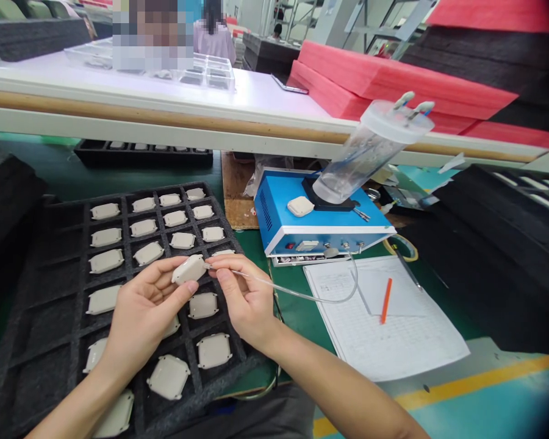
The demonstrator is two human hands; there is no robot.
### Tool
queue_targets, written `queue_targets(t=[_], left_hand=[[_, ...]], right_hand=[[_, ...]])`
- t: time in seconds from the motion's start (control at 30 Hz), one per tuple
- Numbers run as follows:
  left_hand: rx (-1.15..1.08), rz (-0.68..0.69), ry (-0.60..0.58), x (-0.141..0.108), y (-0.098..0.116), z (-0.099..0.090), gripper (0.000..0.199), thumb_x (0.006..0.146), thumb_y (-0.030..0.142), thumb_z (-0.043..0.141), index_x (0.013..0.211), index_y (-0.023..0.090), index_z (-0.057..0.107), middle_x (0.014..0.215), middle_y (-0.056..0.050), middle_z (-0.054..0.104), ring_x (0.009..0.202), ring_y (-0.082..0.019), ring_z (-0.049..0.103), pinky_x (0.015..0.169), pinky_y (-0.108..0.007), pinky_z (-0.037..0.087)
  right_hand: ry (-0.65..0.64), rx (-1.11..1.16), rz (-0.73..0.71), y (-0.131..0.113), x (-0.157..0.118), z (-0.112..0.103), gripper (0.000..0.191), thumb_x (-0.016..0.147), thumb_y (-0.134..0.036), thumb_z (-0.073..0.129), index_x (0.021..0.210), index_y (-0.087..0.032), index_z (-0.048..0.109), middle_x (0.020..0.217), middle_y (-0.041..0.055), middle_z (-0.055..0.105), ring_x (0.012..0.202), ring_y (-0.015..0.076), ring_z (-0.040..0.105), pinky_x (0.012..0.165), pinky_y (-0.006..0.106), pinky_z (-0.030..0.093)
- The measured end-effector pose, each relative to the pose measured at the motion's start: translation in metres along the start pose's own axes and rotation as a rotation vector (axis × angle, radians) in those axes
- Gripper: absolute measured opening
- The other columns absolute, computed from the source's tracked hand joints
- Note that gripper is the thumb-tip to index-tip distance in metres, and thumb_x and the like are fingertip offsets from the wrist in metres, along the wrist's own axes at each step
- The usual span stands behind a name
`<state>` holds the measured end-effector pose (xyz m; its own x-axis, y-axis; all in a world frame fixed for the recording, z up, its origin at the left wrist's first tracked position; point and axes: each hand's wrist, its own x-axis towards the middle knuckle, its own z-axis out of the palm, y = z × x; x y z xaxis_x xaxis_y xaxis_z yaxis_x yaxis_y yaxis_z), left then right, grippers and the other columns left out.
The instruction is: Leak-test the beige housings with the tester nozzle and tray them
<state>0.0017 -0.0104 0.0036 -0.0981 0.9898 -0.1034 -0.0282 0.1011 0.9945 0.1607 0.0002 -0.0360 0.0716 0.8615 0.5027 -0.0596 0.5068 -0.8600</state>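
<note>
Between the thumb and fingers of my left hand (pixel 150 299) is a small off-white watch case (pixel 190 269), held tilted. My right hand (pixel 244 299) pinches the end of a thin clear tube (pixel 297 297) against the edge of that case. The tube curves back to the front of a blue box-shaped machine (pixel 324 210). Under both hands lies a black foam tray (pixel 68 335) with square compartments, many holding similar pale cases (pixel 204 305). Its left column holds none. My left hand and forearm hide part of the tray.
On the machine stand a clear cylinder (pixel 361 155) and another pale case (pixel 301 207). Right of it lie papers (pixel 343 335), an orange stick (pixel 386 300) and a tape roll (pixel 407 249). A white shelf (pixel 265 125) crosses behind, bearing red foam blocks (pixel 375 73). People are beyond it.
</note>
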Motion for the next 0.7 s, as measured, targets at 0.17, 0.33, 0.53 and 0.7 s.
queue_targets(t=[0.17, 0.33, 0.53, 0.7], left_hand=[[0.017, -0.018, 0.005, -0.002, 0.003, 0.0, 0.061, 0.062, 0.043, 0.095, 0.112, 0.017, 0.072, 0.113, -0.013, 0.081, 0.106, -0.031, 0.077, 0.095, -0.039, 0.063], [0.004, -0.012, -0.01, -0.001, 0.0, -0.001, 0.059, 0.063, 0.043, 0.095, 0.112, 0.018, 0.072, 0.114, -0.012, 0.08, 0.105, -0.028, 0.077, 0.095, -0.036, 0.062], [-0.053, 0.012, 0.004, 0.0, 0.006, 0.001, 0.048, 0.071, 0.039, 0.092, 0.108, 0.019, 0.068, 0.108, -0.007, 0.078, 0.101, -0.025, 0.076, 0.093, -0.036, 0.061], [-0.19, -0.056, -0.093, -0.006, 0.018, 0.002, 0.043, 0.075, 0.033, 0.088, 0.109, 0.019, 0.065, 0.104, -0.003, 0.075, 0.097, -0.02, 0.073, 0.09, -0.034, 0.059]], right_hand=[[0.004, -0.021, -0.013, 0.0, 0.0, 0.0, 0.018, 0.1, -0.019, 0.058, 0.102, -0.024, 0.075, 0.105, 0.0079, 0.077, 0.1, 0.0211, 0.074, 0.088, 0.038, 0.063], [0.006, -0.022, -0.015, 0.0, 0.0, 0.0, 0.017, 0.1, -0.019, 0.059, 0.101, -0.024, 0.075, 0.105, 0.0079, 0.077, 0.099, 0.0214, 0.074, 0.088, 0.039, 0.063], [0.022, 0.068, 0.166, 0.0, 0.0, -0.001, 0.021, 0.096, -0.031, 0.066, 0.116, -0.025, 0.072, 0.118, 0.0087, 0.076, 0.107, 0.022, 0.074, 0.092, 0.038, 0.063], [-0.149, -0.042, 0.338, -0.005, 0.004, 0.001, 0.02, 0.087, -0.034, 0.071, 0.1, -0.021, 0.078, 0.1, 0.0075, 0.081, 0.086, 0.021, 0.075, 0.066, 0.028, 0.059]])
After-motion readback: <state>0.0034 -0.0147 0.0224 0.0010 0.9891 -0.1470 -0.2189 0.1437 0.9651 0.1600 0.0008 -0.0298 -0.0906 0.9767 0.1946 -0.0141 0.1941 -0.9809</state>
